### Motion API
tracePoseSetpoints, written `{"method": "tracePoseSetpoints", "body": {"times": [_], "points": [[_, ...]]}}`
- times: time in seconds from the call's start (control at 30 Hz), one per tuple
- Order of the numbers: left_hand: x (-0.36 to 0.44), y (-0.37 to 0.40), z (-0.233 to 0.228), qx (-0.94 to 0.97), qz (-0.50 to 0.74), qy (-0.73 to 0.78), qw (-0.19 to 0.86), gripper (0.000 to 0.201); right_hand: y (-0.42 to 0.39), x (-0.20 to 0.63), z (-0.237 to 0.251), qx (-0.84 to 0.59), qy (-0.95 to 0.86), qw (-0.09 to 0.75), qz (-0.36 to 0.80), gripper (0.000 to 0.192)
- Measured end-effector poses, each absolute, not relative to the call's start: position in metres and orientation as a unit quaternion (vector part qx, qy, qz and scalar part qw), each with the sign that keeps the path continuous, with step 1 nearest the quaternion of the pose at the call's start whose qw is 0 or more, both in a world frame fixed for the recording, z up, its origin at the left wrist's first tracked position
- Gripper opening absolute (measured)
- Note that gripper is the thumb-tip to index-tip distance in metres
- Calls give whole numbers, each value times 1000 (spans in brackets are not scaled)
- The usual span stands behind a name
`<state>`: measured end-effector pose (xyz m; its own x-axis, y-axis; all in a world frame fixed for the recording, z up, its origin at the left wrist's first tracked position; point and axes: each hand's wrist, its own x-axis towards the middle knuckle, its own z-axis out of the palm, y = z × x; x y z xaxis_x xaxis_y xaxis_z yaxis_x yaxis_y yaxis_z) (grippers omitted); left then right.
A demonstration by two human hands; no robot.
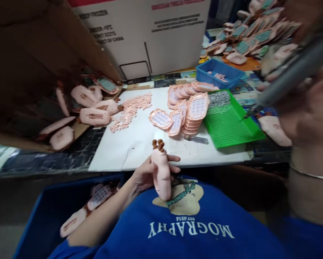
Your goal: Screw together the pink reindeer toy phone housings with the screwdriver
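Observation:
My left hand (146,174) is closed around a pink plastic toy phone casing (162,176) with brown antler-like knobs, held on its edge just in front of my shirt. At the right, my right hand (309,108) grips a grey power screwdriver (293,73), blurred, its bit pointing down and left over the green tray (231,133). Small metal screws (219,99) lie heaped in that tray's far end. Stacks of pink phone panels with keypads (197,108) stand on the white board, beside a screwdriver with a clear handle (199,139).
Tiny pink pieces (129,111) are scattered on the white board (107,154). A cardboard box (29,72) with pink casings (95,116) opens at left. Behind are a blue basket (219,72) and piled toy parts (247,39). A dark blue bin (40,219) sits below the table edge.

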<state>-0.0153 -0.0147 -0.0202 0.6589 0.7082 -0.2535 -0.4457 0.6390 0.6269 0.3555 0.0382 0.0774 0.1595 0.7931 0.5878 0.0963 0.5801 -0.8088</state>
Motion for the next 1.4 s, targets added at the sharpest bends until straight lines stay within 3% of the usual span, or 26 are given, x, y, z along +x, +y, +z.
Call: {"method": "tracePoseSetpoints", "body": {"times": [0.1,0.3,0.47,0.67,0.93,1.23,1.4], "points": [[-5,-10,-14,287,289,266,874,48,55,362,81,-349,-597,645,325,39],[43,4,12,322,270,354,836,49,92,352,94,-376,-629,604,314,51],[74,8,6,283,166,302,895,46,107,339,86,-401,-591,634,296,50],[90,19,2,298,275,341,849,43,132,340,52,-495,-563,624,222,68],[94,18,4,275,300,369,835,47,141,338,36,-539,-575,587,185,78],[95,18,4,276,311,376,828,49,138,333,39,-495,-550,645,191,66],[96,17,3,284,324,377,820,50,135,333,41,-507,-553,630,201,61]]}}
